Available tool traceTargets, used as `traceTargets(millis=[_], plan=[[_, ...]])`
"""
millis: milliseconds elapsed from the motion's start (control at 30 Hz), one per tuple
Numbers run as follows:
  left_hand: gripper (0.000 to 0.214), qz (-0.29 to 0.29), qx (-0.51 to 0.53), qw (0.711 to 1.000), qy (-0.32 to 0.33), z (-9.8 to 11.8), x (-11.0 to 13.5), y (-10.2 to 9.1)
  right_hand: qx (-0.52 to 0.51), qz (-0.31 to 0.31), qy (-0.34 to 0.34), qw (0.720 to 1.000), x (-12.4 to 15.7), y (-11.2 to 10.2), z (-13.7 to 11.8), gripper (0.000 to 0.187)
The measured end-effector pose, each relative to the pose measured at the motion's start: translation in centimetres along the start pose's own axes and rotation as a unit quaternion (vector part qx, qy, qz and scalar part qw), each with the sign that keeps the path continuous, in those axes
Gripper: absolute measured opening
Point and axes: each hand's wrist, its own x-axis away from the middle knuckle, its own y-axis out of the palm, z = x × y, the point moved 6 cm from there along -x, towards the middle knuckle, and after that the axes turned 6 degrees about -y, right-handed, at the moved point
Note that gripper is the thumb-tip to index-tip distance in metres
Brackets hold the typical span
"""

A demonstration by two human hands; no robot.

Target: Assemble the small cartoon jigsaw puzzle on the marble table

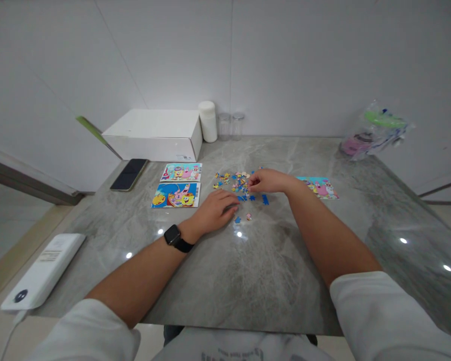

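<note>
A scatter of small colourful puzzle pieces (235,181) lies in the middle of the grey marble table (255,260). My left hand (216,209), with a black watch on its wrist, rests palm down beside the pieces, fingers curled onto the tabletop near a few blue pieces (265,199). My right hand (265,180) reaches into the pile with its fingers pinched together; what they hold is too small to make out. Two cartoon picture cards (177,194) lie left of the pile, and a third card (319,187) shows beyond my right forearm.
A black phone (129,174) lies at the left, and a white power bank (41,273) with a cable sits at the near left edge. At the back stand a white box (156,134), a white canister (208,121), two glass jars (231,125) and a plastic bag (374,131).
</note>
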Motion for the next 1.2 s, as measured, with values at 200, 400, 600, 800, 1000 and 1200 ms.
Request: traceTargets(millis=[200,400,600,800,1000,1200], plan=[[0.029,-0.058,-0.027,0.997,0.046,1.1,0.3,0.6,0.008,-0.033,0.010,0.999,-0.3,0.9,0.6,0.018],[0.038,-0.087,-0.058,0.993,0.060,1.0,0.5,1.2,0.035,-0.052,0.026,0.998,-0.3,1.0,0.5,0.018],[0.046,-0.107,-0.098,0.988,0.052,0.5,0.8,1.8,0.086,-0.086,0.042,0.992,-0.1,1.0,0.0,0.024],[0.048,-0.105,-0.105,0.988,0.049,0.4,0.8,1.9,0.109,-0.099,0.052,0.988,0.0,1.0,-0.5,0.026],[0.047,-0.101,-0.102,0.988,0.053,0.4,0.8,1.8,0.123,-0.101,0.061,0.985,0.1,1.0,-0.8,0.027],[0.047,-0.096,-0.108,0.988,0.059,0.4,0.9,1.9,0.126,-0.106,0.069,0.984,0.3,1.0,-1.1,0.028]])
